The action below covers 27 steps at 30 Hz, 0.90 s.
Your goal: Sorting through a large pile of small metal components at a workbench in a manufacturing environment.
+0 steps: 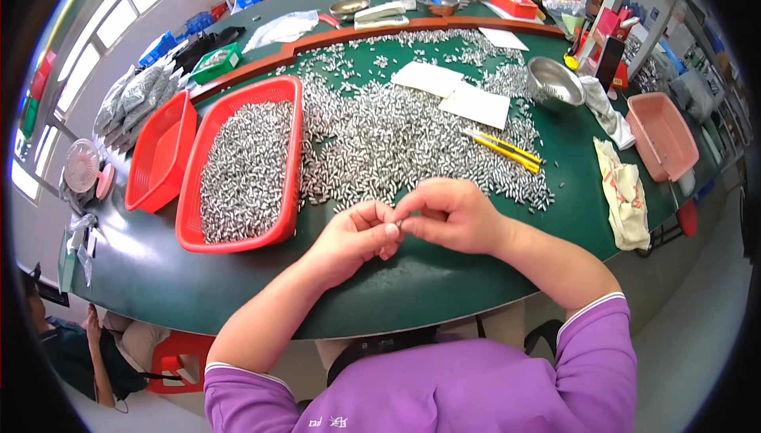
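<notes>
Both hands meet at the near edge of the green table point(158, 274), fingertips pinched together over one tiny silvery part point(399, 225)

- Left hand point(354, 236): closed into a pinch, thumb and forefinger on the part; I judge it steadies the piece
- Right hand point(449, 215): curled, fingertips closed on the same part from the other side; held just above the tabletop, close to me, likely so I can see it
- Loose heap of small metal parts point(396, 139): spread across the table just beyond the hands, within easy reach
- Red tray, full point(242, 167): to the left of the hands, loaded with the same parts; I take it for the sorted lot
- Red tray, empty point(161, 155): left of the full one, tilted against it
- White paper sheets point(476, 104): two lying on the heap; blank as far as I can tell
- Yellow-handled tools point(507, 150): at the heap's right edge
- Steel bowl point(553, 82): far right of the heap
- Pink basket point(662, 136): at the right table edge
- Clear bags of parts point(135, 96): stacked at the far left
- Green box point(216, 62): behind the trays; any label too small to tell
</notes>
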Motion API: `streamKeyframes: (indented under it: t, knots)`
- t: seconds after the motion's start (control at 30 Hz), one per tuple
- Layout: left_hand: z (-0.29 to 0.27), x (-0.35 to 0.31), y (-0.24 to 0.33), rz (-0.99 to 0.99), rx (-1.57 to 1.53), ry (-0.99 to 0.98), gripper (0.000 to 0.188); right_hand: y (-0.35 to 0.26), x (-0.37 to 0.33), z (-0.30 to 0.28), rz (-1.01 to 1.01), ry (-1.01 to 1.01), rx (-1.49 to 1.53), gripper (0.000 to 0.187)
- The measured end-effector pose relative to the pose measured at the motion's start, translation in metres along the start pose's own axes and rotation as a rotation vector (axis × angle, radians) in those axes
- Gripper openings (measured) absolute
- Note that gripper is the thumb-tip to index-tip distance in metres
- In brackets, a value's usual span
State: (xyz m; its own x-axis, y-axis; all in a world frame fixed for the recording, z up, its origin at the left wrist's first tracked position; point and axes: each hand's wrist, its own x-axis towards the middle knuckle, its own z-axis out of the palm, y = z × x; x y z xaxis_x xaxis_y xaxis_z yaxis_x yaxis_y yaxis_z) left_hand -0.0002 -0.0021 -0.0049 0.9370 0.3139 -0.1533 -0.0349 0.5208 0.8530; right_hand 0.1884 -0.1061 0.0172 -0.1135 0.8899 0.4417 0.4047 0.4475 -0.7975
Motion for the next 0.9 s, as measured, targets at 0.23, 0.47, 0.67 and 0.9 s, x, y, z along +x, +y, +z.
streamKeyframes:
  t: [0.23,0.47,0.67,0.9]
  knots:
    - [-0.003,0.001,-0.003,-0.007,-0.076,-0.027,0.013,0.007,-0.001,0.0,0.147,-0.031,0.201,0.012]
    - [0.001,-0.003,-0.004,-0.029,-0.059,-0.012,0.013,0.011,-0.001,0.002,0.089,-0.059,0.067,0.015]
    - [0.001,0.0,-0.005,-0.021,-0.029,-0.025,0.012,0.017,-0.002,0.003,0.114,-0.084,0.196,0.019]
    - [-0.003,-0.001,-0.003,-0.01,-0.054,-0.069,0.014,0.016,0.001,0.007,0.035,-0.052,0.183,0.015]
